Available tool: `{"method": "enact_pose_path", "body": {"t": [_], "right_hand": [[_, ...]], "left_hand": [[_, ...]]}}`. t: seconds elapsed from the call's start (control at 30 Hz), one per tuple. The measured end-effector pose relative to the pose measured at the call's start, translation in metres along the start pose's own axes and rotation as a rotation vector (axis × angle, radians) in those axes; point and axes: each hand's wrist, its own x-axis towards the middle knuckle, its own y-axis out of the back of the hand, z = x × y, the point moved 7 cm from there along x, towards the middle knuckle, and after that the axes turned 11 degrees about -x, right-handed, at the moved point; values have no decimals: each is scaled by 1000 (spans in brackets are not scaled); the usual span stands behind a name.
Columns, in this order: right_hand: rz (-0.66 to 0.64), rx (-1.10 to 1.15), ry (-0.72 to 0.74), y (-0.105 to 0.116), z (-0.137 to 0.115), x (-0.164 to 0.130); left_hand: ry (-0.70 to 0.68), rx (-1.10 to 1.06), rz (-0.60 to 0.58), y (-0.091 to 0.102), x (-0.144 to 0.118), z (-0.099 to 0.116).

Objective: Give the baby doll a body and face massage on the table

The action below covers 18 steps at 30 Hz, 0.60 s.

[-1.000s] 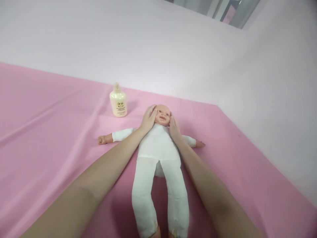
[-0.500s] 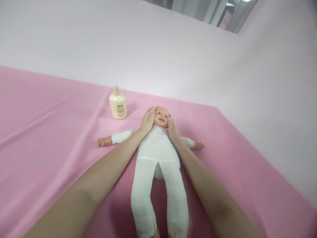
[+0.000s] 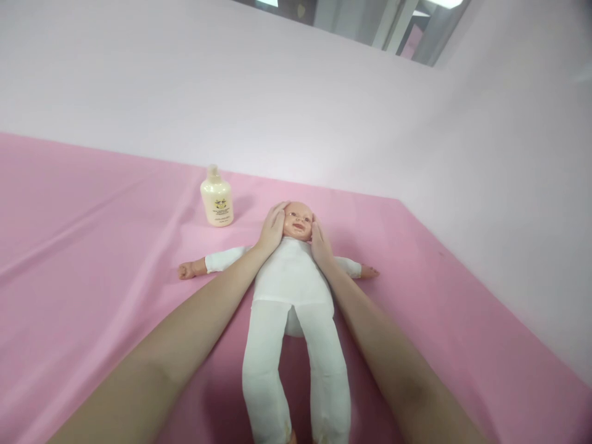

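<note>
A baby doll (image 3: 292,271) in a white cloth suit lies on its back, arms spread, with its bare head (image 3: 298,221) away from me. Against the head's left side as I see it, my left hand (image 3: 272,229) lies with fingers stretched out and side by side. My right hand (image 3: 320,240) rests flat along the opposite cheek, its fingers also straight. Both palms face inward and are mostly hidden. My forearms run along either side of the doll's body and cross over its arms.
A cream-coloured bottle (image 3: 217,200) with a printed label stands upright behind the doll's outstretched arm on the left. Creased pink cloth (image 3: 115,234) covers the table. Beyond its edge is a white wall (image 3: 185,80) with a window (image 3: 361,21) at the top.
The whole view has shifted slightly, so the doll and bottle appear a little lower and farther left. My hands stay beside the doll's head, with the right fingers slightly farther off the cheek.
</note>
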Motion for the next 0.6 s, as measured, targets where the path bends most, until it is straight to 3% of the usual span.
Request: {"method": "enact_pose_path", "body": {"t": [0.6], "right_hand": [[-5,0,46,-2,0,1]], "left_hand": [[7,-11,-3,1,-1,0]]}}
